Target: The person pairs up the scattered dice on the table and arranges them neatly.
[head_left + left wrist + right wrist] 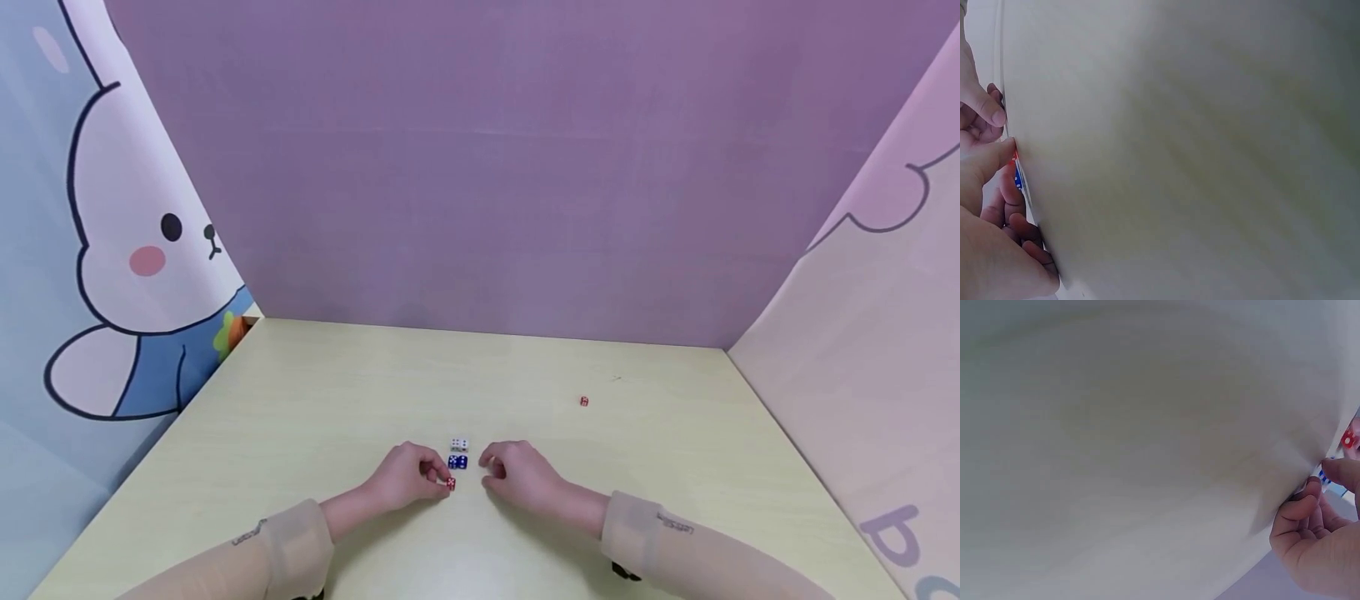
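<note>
In the head view, my left hand [405,477] pinches a small red die [451,483] between thumb and index finger at the table surface. Just beyond it lie two blue dice [457,462] side by side, and behind those a pair of white dice [459,445]. My right hand [525,477] rests to the right of the dice, fingers loosely curved, holding nothing. The left wrist view shows a sliver of the red die [1014,157] between the fingertips. Red pips show beside the right hand [1316,540] in the right wrist view.
Another red die [584,402] lies farther back on the right of the pale wooden table [360,375]. A purple panel [480,167] rises along the back edge. Printed cloths hang at left, with a cartoon rabbit [142,208], and at right.
</note>
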Tool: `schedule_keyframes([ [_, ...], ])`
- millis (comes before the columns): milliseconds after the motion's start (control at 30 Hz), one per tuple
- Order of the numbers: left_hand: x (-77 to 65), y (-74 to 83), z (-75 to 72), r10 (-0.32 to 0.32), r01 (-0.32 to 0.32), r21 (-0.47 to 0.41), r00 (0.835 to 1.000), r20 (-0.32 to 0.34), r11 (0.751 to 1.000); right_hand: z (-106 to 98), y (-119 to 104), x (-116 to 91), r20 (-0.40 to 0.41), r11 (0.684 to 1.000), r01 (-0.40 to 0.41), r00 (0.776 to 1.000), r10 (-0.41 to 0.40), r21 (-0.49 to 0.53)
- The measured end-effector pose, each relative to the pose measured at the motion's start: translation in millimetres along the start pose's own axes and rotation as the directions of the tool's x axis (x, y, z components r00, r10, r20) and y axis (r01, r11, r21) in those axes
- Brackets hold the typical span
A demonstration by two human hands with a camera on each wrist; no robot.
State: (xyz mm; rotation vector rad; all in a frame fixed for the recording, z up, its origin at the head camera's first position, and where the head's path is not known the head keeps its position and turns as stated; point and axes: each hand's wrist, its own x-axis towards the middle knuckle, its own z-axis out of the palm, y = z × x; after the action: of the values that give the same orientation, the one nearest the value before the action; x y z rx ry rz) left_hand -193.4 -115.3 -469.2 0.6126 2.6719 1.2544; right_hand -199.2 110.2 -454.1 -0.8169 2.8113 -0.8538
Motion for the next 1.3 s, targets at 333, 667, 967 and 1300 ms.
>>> schedule_keyframes([
  [333, 0.2, -1.5, 1.1, -0.019, 0.019, -0.013, 1.000, 0.000, 1.000, -29, 39, -22, -0.067, 0.998, -0.057, 0.996, 0.056, -0.013],
  [667, 0.6, -1.5, -1.1, -0.026, 0.026, -0.017, 1.000, -0.002, 1.000, -60, 89, -31, -0.195, 0.974, -0.228, 0.955, 0.223, -0.006],
  [967, 0.9, -3.5, -0.8, -0.013, 0.013, -0.002, 1.000, 0.002, 1.000, -80, 124, -22, -0.292, 0.952, -0.307, 0.911, 0.290, -0.011],
  [1300, 0.3, -2.5, -1.1, -0.023, 0.023, -0.006, 1.000, 0.007, 1.000, -90, 148, -4, -0.297, 0.941, -0.339, 0.897, 0.327, 0.012],
])
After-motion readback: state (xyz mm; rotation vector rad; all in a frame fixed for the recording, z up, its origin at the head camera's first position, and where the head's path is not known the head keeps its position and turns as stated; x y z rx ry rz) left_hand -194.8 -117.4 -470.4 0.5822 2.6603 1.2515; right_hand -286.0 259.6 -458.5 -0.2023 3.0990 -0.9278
